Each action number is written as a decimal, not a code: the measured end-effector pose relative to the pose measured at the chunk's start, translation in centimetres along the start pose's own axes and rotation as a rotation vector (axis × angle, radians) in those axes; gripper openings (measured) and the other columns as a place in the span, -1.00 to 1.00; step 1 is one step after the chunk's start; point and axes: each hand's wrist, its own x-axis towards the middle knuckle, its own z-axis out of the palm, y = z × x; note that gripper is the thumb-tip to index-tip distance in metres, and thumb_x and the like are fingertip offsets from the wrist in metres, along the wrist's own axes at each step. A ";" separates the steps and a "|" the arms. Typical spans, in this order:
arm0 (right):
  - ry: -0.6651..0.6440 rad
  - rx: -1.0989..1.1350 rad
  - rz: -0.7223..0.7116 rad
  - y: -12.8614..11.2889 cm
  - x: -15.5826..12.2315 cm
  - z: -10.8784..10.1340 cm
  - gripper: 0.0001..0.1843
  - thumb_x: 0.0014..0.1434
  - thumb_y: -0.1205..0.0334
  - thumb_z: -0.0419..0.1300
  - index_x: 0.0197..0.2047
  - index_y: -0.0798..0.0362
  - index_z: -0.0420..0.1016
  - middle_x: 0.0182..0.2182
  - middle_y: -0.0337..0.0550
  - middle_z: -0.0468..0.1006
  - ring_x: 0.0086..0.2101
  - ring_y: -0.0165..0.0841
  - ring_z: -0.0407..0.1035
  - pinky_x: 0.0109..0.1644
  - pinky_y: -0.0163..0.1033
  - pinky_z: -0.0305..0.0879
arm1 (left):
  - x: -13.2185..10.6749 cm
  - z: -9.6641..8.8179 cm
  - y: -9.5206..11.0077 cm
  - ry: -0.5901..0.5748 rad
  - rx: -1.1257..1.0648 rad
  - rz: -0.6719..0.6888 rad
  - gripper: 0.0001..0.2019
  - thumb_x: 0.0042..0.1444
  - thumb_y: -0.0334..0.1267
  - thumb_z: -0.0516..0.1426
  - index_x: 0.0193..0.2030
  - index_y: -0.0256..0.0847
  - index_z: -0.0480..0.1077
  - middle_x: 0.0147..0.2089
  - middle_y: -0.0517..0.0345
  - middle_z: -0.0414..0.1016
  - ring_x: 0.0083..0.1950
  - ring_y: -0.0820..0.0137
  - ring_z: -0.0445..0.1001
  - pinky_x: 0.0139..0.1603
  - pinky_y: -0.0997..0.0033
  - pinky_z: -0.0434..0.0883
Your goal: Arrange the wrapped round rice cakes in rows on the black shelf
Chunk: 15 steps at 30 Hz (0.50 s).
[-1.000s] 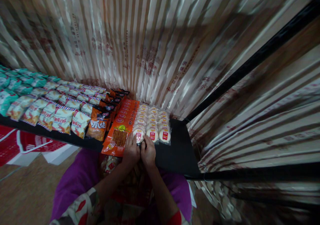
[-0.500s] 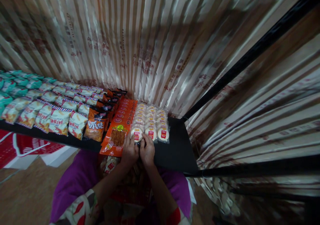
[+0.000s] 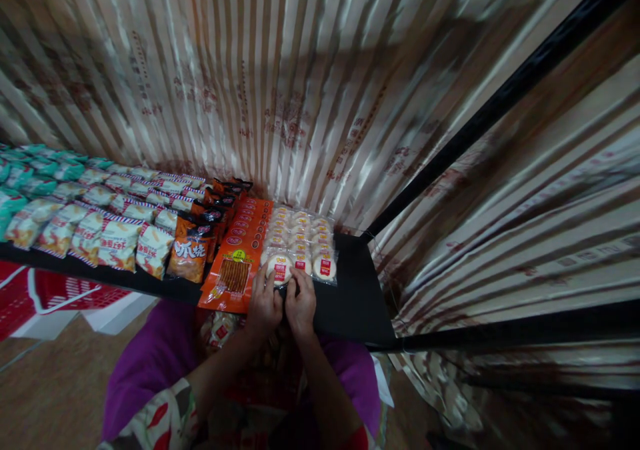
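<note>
A round white packaged cake (image 3: 279,269) with a red label lies between my two hands, at the front of the shelf. My left hand (image 3: 265,303) grips its left edge, and my right hand (image 3: 301,301) pinches its right edge. Just behind and beside it, rows of the same wrapped round cakes (image 3: 325,267) lie overlapping in clear film. Left of my left hand are overlapping orange snack packets (image 3: 235,275) with a window showing brown sticks.
The black shelf (image 3: 355,297) runs along a striped curtain (image 3: 300,90). Orange-brown bags (image 3: 189,253), white snack bags (image 3: 120,243) and teal packets (image 3: 40,167) fill its left side. A black pole (image 3: 480,123) rises at the right; a red basket (image 3: 75,290) sits low left.
Both hands have shifted slightly right with the cake between them. It now partly covers the middle front cake instead of sitting squarely in the left column.
</note>
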 end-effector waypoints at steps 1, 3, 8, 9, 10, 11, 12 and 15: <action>0.007 -0.001 0.004 0.1 0.0 -0.5 -0.64 0.19 0.25 -0.08 -0.08 0.09 0.47 -0.11 0.00 0.48 -0.08 -0.30 0.35 0.05 -0.13 0.27 | -0.1 0.0 0.4 -0.012 -0.010 0.012 -0.57 0.12 -0.41 -0.09 0.15 -0.42 0.19 0.26 -0.26 0.09 0.28 0.11 0.08 0.20 0.00 0.22; 0.021 -0.012 0.018 0.6 0.1 -1.6 -0.63 0.20 0.24 -0.09 -0.08 0.09 0.47 -0.11 0.01 0.47 -0.08 -0.30 0.34 0.06 -0.12 0.26 | -0.2 0.1 1.5 -0.051 -0.029 0.029 -0.56 0.12 -0.42 -0.10 0.16 -0.44 0.18 0.27 -0.27 0.09 0.29 0.11 0.08 0.21 0.00 0.20; 0.053 -0.080 0.075 2.7 -0.1 -4.7 -0.61 0.20 0.19 -0.10 -0.08 0.13 0.46 -0.11 0.06 0.46 -0.08 -0.26 0.33 0.06 -0.10 0.24 | -0.9 1.1 4.6 -0.240 -0.085 0.041 -0.52 0.08 -0.45 -0.10 0.19 -0.44 0.15 0.31 -0.25 0.04 0.32 0.09 0.02 0.23 -0.02 0.19; 0.062 -0.091 0.082 3.3 -0.1 -5.3 -0.60 0.19 0.19 -0.10 -0.08 0.14 0.46 -0.12 0.07 0.46 -0.08 -0.26 0.33 0.06 -0.09 0.24 | -1.0 1.5 5.1 -0.274 -0.096 0.045 -0.50 0.07 -0.45 -0.09 0.20 -0.44 0.13 0.32 -0.25 0.02 0.33 0.09 -0.01 0.23 -0.03 0.18; 0.073 -0.101 0.087 3.8 -0.2 -5.9 -0.60 0.19 0.18 -0.09 -0.08 0.15 0.46 -0.12 0.07 0.46 -0.09 -0.25 0.33 0.05 -0.09 0.24 | -1.1 1.8 5.6 -0.303 -0.105 0.052 -0.49 0.06 -0.45 -0.09 0.21 -0.44 0.12 0.33 -0.24 0.00 0.35 0.08 -0.04 0.24 -0.04 0.17; 0.084 -0.109 0.091 4.4 -0.3 -6.4 -0.60 0.19 0.18 -0.09 -0.09 0.15 0.47 -0.13 0.07 0.46 -0.09 -0.25 0.33 0.05 -0.09 0.24 | -1.1 2.3 6.0 -0.329 -0.111 0.064 -0.48 0.05 -0.45 -0.08 0.21 -0.45 0.11 0.34 -0.24 -0.02 0.36 0.08 -0.07 0.25 -0.05 0.15; 0.096 -0.115 0.094 4.9 -0.3 -6.8 -0.61 0.18 0.17 -0.09 -0.10 0.15 0.47 -0.13 0.07 0.46 -0.10 -0.25 0.33 0.05 -0.09 0.24 | -1.2 2.7 6.3 -0.351 -0.115 0.077 -0.47 0.05 -0.46 -0.07 0.21 -0.45 0.11 0.34 -0.24 -0.03 0.36 0.07 -0.09 0.26 -0.05 0.14; 0.123 -0.132 0.106 6.3 -0.4 -7.8 -0.61 0.17 0.17 -0.08 -0.11 0.14 0.47 -0.14 0.07 0.47 -0.10 -0.25 0.33 0.04 -0.08 0.25 | -1.0 4.0 7.2 -0.411 -0.112 0.098 -0.46 0.02 -0.47 -0.06 0.21 -0.45 0.13 0.35 -0.23 -0.05 0.37 0.07 -0.09 0.28 -0.05 0.11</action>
